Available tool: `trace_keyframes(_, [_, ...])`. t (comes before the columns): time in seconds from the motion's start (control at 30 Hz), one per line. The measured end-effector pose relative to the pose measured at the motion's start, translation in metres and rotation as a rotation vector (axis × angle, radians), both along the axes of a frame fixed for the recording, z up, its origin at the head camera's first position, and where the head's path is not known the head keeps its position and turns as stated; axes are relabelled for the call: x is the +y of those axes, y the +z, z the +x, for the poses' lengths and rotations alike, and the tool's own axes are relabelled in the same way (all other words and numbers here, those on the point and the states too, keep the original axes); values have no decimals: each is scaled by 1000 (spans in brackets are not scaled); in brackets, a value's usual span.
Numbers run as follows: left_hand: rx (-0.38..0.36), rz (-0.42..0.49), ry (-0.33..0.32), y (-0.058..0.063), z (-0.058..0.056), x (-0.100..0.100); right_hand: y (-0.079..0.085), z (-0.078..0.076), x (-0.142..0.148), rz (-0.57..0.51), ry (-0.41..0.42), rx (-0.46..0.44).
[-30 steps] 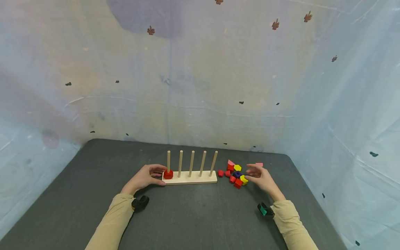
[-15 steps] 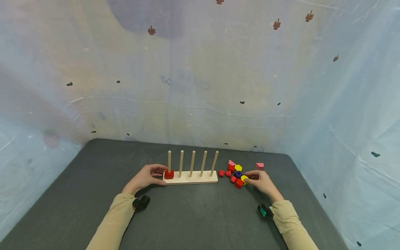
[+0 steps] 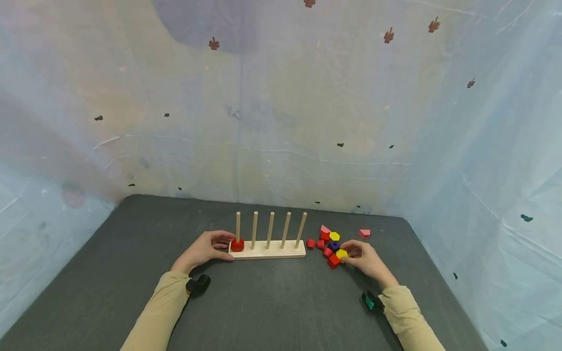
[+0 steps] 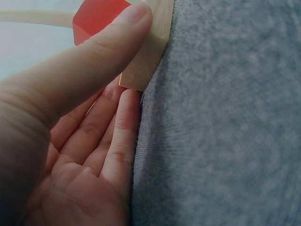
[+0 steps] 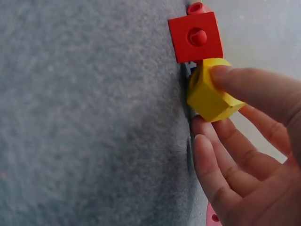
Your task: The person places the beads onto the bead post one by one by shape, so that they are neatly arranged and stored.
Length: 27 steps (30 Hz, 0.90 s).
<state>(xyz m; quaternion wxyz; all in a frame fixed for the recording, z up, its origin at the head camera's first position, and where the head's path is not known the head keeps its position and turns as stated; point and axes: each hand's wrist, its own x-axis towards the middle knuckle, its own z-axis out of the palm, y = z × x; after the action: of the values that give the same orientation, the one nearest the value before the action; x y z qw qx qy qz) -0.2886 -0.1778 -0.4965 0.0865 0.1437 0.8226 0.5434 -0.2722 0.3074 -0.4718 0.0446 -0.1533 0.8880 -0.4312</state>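
Yellow block [image 5: 212, 96] is pinched in the R hand [image 3: 366, 259], thumb on one face, at least one finger opposite; the other fingers are spread loosely past it. It's located at the near R side of the loose pile, right by the red cube [image 3: 333, 262]; contact w/ the counter [image 3: 263, 302] can't be confirmed. Prob. light, stiff, painted wood: hard to break, maybe a bit slippery on the smooth faces. Best gripped on opposite side flats, w/ the hole left uncovered. It's held tilted, w/ its hole turned toward the counter in the R wrist view; exact tilt can't be told. Approx. as thick as wide, so no clear long axis is shown, only the bore.

Peg rack [image 3: 276, 252] is held at its L end by the L hand [image 3: 203, 249], thumb at the near edge, fingers round the end; how firmly can't be told. Its long axis is laid L to R, pegs pointed up. Prob. stiff and fairly light, best steadied by the base, not the pegs. Red bead [image 3: 237, 245] is seated on the L-most peg, near the L fingers
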Motion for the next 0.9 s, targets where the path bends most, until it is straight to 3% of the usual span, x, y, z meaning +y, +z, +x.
trace_keyframes(0.43, [18,8,-22,-4,-2,-1,6,6,0,84,46,66])
trace_keyframes(0.63, [32,-19,-14,-6,-3,-2,28,6,-8,84,34,125])
trace_keyframes(0.9, [22,2,-19,-6,-3,-3,77,8,-36,91,56,268])
